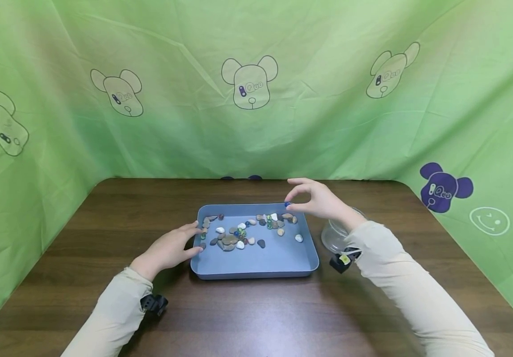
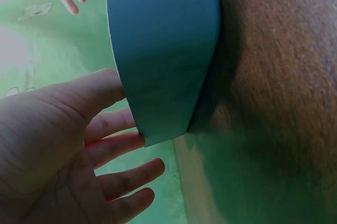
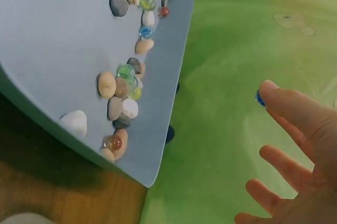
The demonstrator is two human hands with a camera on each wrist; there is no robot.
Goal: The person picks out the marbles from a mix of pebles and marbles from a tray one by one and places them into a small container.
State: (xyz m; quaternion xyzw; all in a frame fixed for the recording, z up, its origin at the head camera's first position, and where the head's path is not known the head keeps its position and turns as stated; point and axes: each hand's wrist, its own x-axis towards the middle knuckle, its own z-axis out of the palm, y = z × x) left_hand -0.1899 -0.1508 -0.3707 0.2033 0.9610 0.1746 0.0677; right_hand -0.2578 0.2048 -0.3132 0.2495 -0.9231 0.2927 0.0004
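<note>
I see a blue-grey tray (image 1: 256, 263) sitting mid-worktop (image 1: 104, 297), with a loose scatter of pebbles (image 1: 229, 241) and glass marbles (image 1: 269, 221) across its far half. My left hand (image 1: 171, 248) lies relaxed and spread against the tray's left wall, fingers straight, steadying it without gripping. My right hand (image 1: 316, 198) hovers above the tray's far right corner, pinching one blue marble (image 1: 287, 204) between thumb and fingertip, the other fingers fanned loose; the right wrist view shows only a sliver of that marble (image 3: 258, 98) at the fingertip. Just right of the tray, partly hidden behind my right forearm, stands a clear jar (image 1: 334, 235). A green cloth (image 1: 256, 124) printed with cartoon bears walls off the far side and both flanks. My worry is the pinch: the marble is smooth and round and held by very little of its surface, so a small squeeze or jolt could shoot it out. Dropped over the tray it would only knock other pieces about; dropped outside, it could roll across the worktop and off an edge. My sleeve is also near the jar and might tip it.
</note>
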